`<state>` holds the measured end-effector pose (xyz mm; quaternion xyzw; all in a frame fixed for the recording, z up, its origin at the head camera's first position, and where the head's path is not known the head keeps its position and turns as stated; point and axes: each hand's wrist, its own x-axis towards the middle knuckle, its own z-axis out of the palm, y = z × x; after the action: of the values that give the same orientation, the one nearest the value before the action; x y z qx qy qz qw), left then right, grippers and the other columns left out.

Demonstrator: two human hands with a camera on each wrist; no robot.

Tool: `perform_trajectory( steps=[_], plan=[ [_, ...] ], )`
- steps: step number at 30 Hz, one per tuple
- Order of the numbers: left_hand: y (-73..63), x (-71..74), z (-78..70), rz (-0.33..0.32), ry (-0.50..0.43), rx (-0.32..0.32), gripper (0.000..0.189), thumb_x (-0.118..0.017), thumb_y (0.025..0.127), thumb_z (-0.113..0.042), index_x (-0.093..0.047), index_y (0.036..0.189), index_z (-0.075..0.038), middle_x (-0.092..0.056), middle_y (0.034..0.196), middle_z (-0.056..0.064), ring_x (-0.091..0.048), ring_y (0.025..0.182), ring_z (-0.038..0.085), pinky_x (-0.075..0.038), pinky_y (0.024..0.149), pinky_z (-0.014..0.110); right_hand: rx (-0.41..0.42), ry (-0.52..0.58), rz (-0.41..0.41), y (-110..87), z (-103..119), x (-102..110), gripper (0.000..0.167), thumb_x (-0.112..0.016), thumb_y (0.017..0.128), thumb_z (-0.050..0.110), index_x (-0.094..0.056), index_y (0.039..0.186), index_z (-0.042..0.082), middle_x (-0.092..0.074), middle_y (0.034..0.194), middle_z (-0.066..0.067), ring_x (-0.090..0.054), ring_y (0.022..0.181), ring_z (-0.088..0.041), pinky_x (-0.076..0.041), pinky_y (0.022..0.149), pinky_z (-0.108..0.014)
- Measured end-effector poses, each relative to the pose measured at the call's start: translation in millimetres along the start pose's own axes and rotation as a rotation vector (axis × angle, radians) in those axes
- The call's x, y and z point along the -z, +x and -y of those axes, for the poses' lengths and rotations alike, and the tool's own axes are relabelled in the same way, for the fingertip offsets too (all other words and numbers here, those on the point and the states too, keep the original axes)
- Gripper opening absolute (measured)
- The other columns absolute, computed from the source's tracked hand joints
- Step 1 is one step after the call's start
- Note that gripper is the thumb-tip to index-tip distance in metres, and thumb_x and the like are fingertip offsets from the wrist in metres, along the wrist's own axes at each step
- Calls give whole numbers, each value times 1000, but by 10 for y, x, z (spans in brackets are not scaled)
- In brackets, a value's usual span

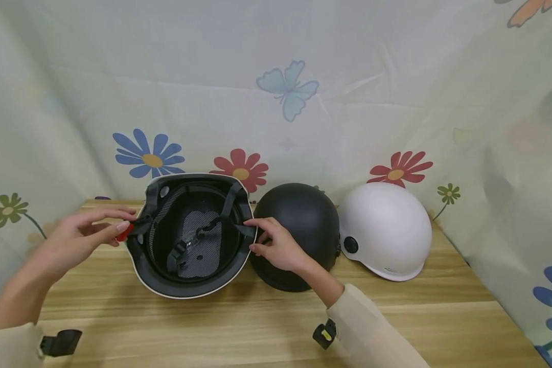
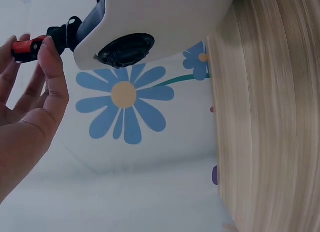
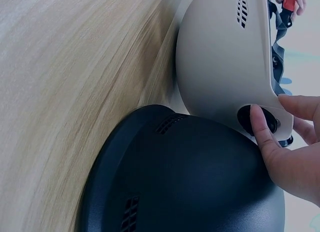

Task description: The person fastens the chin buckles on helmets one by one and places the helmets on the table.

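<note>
A white-shelled helmet (image 1: 142,271) lies upturned on the table, its black padded inside and dark straps facing up. At its left side my left hand (image 1: 71,243) pinches a red buckle (image 1: 124,232) on the strap between thumb and fingers; the left wrist view shows this buckle (image 2: 29,48) beside the black strap end. My right hand (image 1: 279,246) holds the helmet's right edge. Its thumb (image 3: 259,123) lies on the round black side disc (image 3: 246,119) in the right wrist view, with the forefinger at the rim. Part of the right fingers is hidden there.
Close against the upturned helmet's right stands a black helmet (image 1: 299,220), dome up, under my right wrist. Farther right is another white helmet (image 1: 388,230), also dome up. All stand on a wooden table (image 1: 211,332) before a flowered curtain (image 1: 202,102).
</note>
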<state>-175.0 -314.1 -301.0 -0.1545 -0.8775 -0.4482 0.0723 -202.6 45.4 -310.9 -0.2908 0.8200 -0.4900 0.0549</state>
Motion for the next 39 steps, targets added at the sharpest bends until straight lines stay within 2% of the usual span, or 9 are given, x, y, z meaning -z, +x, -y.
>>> perform_trajectory(
  steps=[5, 12, 14, 21, 26, 33, 39],
  plan=[
    [14, -20, -28, 36, 19, -26, 24, -54, 93, -13, -62, 111, 1, -54, 114, -14, -63, 83, 10, -51, 68, 20, 3, -2, 2, 4, -9, -1, 43, -60, 83, -7, -49, 125, -5, -44, 117, -23, -57, 79, -31, -49, 66, -20],
    [6, -21, -13, 85, 77, -8, 38, -64, 86, -16, -57, 122, -8, -49, 120, -20, -57, 91, 1, -48, 68, 19, 1, -5, 4, 5, -8, 0, 43, -60, 83, -7, -49, 125, -5, -44, 116, -23, -58, 79, -31, -50, 66, -20],
    [6, -22, -10, 90, 65, -11, 41, -66, 85, -15, -56, 124, -7, -48, 121, -19, -57, 91, 1, -49, 68, 20, 2, -4, 3, 2, -7, 2, 43, -60, 83, -7, -49, 125, -5, -44, 116, -23, -58, 79, -31, -49, 66, -20],
    [9, -33, 0, 61, 46, -6, 42, -65, 85, -13, -55, 125, -7, -53, 115, -14, -60, 83, 8, -49, 65, 20, 4, -6, 6, 5, -14, 0, 44, -60, 83, -7, -49, 125, -5, -44, 116, -23, -58, 79, -31, -49, 66, -19],
    [20, -43, 2, 56, 13, 34, 44, -61, 89, -15, -49, 131, -10, -49, 119, -15, -61, 92, 1, -47, 70, 15, 5, -7, 1, 3, -22, -4, 44, -61, 83, -6, -49, 125, -5, -45, 115, -22, -57, 79, -30, -48, 65, -18],
    [47, -80, -36, 61, 61, -37, 40, -57, 91, -14, -49, 131, -9, -64, 107, -3, -62, 89, 4, -46, 72, 14, 5, -2, -2, 5, -20, -2, 44, -61, 83, -6, -50, 125, -5, -45, 115, -22, -57, 80, -30, -47, 64, -17],
    [81, -124, -12, 73, 46, -74, 41, -54, 92, -10, -47, 132, -5, -61, 108, -11, -63, 88, 6, -45, 73, 11, 11, -3, -3, 10, -18, 2, 44, -62, 82, -6, -50, 125, -5, -45, 115, -23, -57, 81, -31, -46, 63, -15]
  ],
)
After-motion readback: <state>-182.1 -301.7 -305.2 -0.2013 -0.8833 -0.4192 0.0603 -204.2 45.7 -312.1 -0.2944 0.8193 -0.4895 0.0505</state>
